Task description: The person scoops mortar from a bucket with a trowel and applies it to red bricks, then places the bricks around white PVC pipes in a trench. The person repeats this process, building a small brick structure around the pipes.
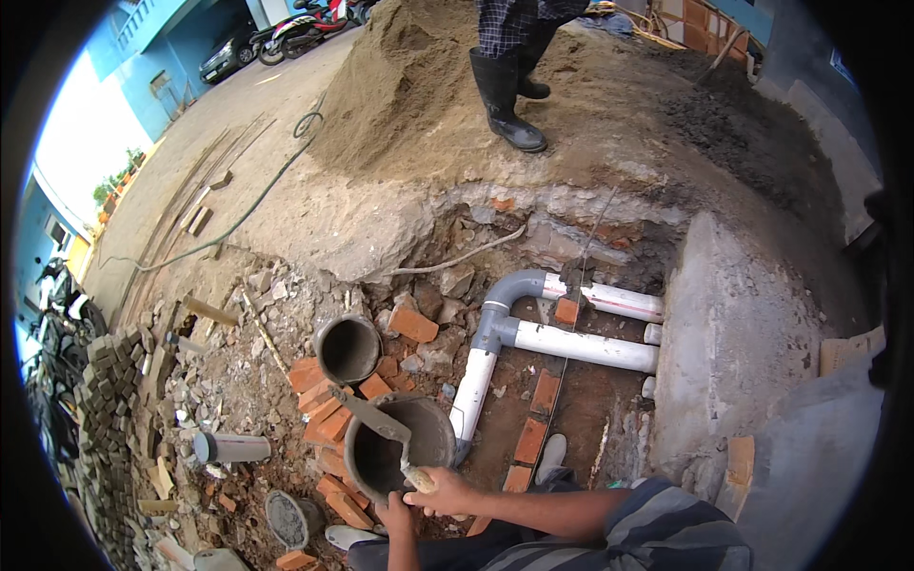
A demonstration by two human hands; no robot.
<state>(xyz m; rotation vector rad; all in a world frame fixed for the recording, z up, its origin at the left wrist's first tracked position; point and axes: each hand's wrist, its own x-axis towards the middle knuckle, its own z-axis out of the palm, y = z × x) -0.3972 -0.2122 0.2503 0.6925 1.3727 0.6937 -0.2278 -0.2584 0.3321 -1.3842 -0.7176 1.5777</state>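
My right hand [446, 493] is closed around the handle of a trowel [379, 417]. Its blade reaches up and left over a round bucket [353, 455] with grey, mortar-like residue inside. Against the bucket's near rim is my left hand [395, 516], fingers closed and seemingly gripping that rim; the fingers are partly hidden. Orange bricks [328, 422] lie loosely along the bucket's left side. A second, similar bucket [347, 348] stands just beyond it. Right of the bucket, several bricks [531, 441] form a line in the trench, beside a taut string [559, 385].
White pipes [586, 344] with a grey elbow [512, 288] run to a concrete block [728, 343] on the right. A smaller pail [290, 520] and a pipe piece [233, 447] sit among rubble at left. A person in black boots [505, 100] stands beyond, near a sand heap [381, 81].
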